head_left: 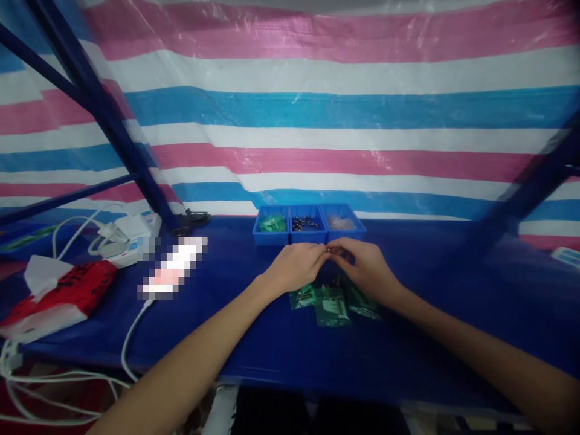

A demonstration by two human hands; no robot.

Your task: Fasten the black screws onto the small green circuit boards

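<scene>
Near edge, 7 o'clock: loose white cable (129, 338) runs off the table (453, 314) front, with more loops hanging below. Both forearms come in from the bottom corners and nothing crosses over them.

Centre: left hand (294, 266) and right hand (367, 269) meet fingertip to fingertip. Thumb and forefinger of each are pressed together on a small part (330, 249), the other fingers curled in. The part is dark and too small to identify, held just above the table and just in front of the tray.

6 o'clock of the hands: green bags (332, 304), several small clear packets lying flat and overlapping, partly under the right wrist. Any print is unreadable.

9 o'clock: red tissue pack (63, 293) with white tissue sticking up; its black writing is too blurred to read. Between it and the hands sits a pixelated patch.

10 o'clock, further back: white charger (124, 232) with coiled leads, and a black clip (193, 217) beside the blue frame post (104, 109).

12 o'clock: blue tray (309, 237) with three compartments. The left one holds green pieces (272, 223), the middle one small dark parts (304, 224), the right one pale clear stuff (341, 222), unclear what.

Behind everything hangs a pink, white and blue striped tarp (317, 109)
</scene>
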